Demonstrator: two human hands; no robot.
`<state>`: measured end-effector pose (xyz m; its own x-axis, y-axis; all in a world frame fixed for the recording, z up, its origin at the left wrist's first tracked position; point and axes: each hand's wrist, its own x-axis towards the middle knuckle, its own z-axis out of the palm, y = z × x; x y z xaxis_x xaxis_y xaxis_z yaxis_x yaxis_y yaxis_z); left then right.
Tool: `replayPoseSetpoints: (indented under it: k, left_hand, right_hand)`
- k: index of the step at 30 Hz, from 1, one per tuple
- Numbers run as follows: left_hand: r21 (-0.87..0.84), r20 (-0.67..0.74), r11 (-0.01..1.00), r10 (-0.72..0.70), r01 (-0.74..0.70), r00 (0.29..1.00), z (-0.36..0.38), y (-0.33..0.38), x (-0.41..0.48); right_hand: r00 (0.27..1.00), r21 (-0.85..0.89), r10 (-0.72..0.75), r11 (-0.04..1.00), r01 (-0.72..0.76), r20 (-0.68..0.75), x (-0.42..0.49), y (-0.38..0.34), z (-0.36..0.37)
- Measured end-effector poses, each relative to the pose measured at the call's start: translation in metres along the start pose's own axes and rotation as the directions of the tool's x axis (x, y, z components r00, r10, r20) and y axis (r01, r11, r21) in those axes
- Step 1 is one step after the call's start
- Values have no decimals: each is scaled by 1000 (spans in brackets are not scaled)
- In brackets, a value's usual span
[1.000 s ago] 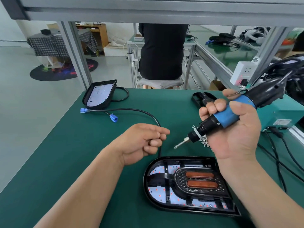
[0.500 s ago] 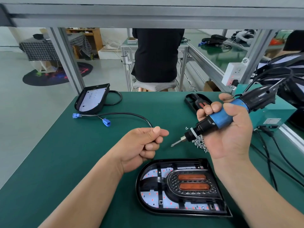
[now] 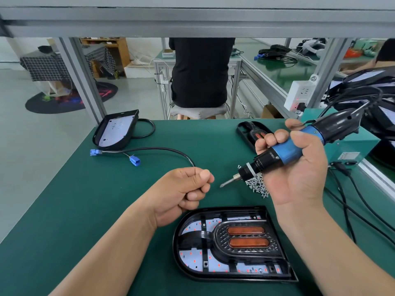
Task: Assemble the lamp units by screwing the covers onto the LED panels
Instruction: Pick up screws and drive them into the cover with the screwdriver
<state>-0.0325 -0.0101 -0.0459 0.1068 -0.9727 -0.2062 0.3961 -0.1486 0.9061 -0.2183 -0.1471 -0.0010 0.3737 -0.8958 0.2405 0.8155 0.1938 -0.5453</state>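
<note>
Now the right hand (image 3: 299, 176) grips the screwdriver (image 3: 286, 151), bit toward the empty-looking, curled left hand (image 3: 183, 189). Lamp unit (image 3: 233, 244) lies nearer, beneath both

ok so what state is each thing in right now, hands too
left hand, fingers curled, thumb on forefinger, nothing visible in it
right hand, grips the screwdriver
screwdriver, held off the mat, tip aimed toward left hand
near lamp unit, flat on the mat, cover in place
far LED panel, uncovered
screws, loose heap on the mat
blue connectors, unplugged
spare cover, lying loose, unattached
</note>
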Motion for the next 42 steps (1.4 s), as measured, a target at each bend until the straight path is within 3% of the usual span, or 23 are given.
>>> replayPoseSetpoints:
  k: [5, 14, 29, 42]
  left_hand:
    - [-53, 24, 999, -1, 2, 1000, -3, 1, -1]
    - [41, 12, 999, -16, 15, 1000, 3, 0, 1]
    - [50, 6, 999, -18, 17, 1000, 4, -1, 2]
    - [64, -32, 998, 2, 0, 999, 2, -4, 2]
  right_hand:
    - [1000, 19, -18, 1000, 18, -4, 0, -3, 3]
    - [1000, 16, -16, 1000, 16, 6, -2, -1, 4]
    - [1000, 1, -4, 1000, 4, 9, -5, 3, 6]
    - [998, -96, -46, 994, 49, 35, -8, 11, 9]
